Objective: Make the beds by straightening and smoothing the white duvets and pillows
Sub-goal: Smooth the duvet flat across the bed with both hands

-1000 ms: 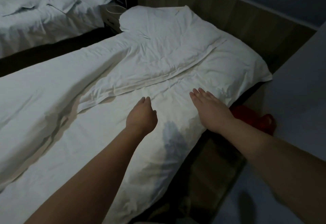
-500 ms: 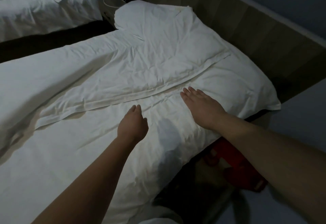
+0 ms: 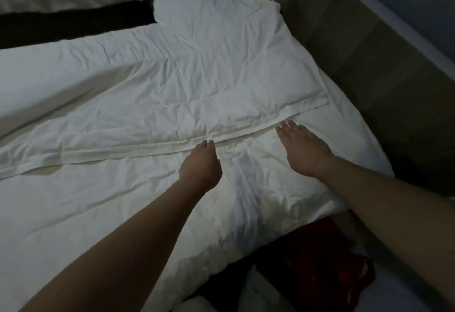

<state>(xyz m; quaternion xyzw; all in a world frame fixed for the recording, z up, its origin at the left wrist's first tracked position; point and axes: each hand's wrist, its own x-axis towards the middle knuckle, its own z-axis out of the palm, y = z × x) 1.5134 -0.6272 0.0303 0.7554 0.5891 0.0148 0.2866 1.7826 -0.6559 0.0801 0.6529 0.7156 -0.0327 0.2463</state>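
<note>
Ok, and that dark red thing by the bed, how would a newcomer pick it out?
Take the rumpled white duvet that fills the frame, and follow its near edge rightward, below the right hand. Just off that edge, low in the shadow, lies the dark red object. It is the only coloured thing beside all that white.
</note>
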